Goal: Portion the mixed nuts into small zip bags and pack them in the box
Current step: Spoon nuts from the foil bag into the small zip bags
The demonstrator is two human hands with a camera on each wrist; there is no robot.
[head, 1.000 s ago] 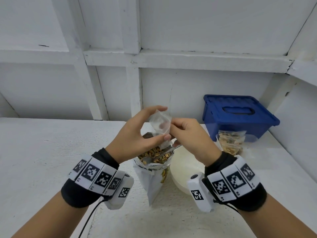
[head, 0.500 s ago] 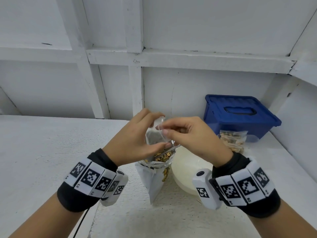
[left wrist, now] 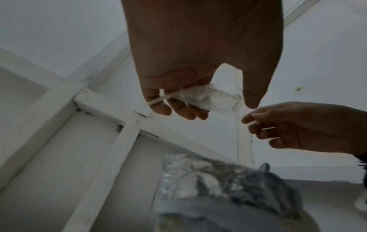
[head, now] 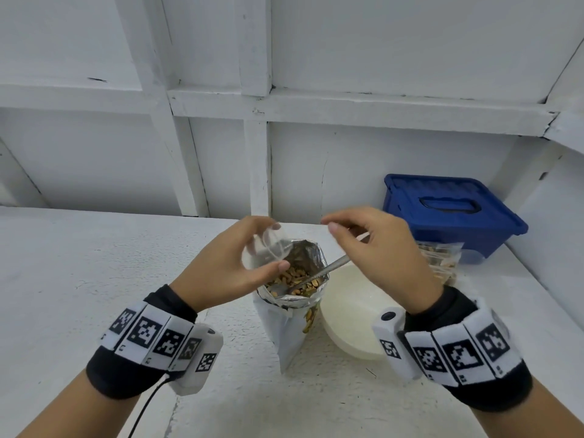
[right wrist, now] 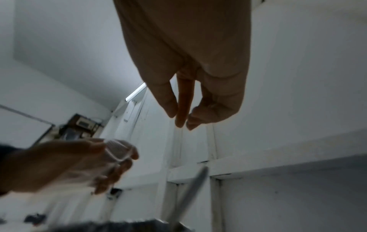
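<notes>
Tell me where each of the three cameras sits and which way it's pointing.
Head: on the head, looking forward and down at the nut bag; both forearms show.
Left wrist: under the left hand, aimed along the fingers at the zip bag.
Right wrist: under the right hand, aimed along the empty fingers toward the wall.
Shared: both wrist views show the spoon.

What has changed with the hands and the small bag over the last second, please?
The right hand has let go of the small zip bag and drawn away to the right; it now holds nothing. The left hand alone holds the bag, with its mouth open, over the foil nut pouch. The spoon in the pouch, the bowl, the blue box and the filled bags stayed put.
</notes>
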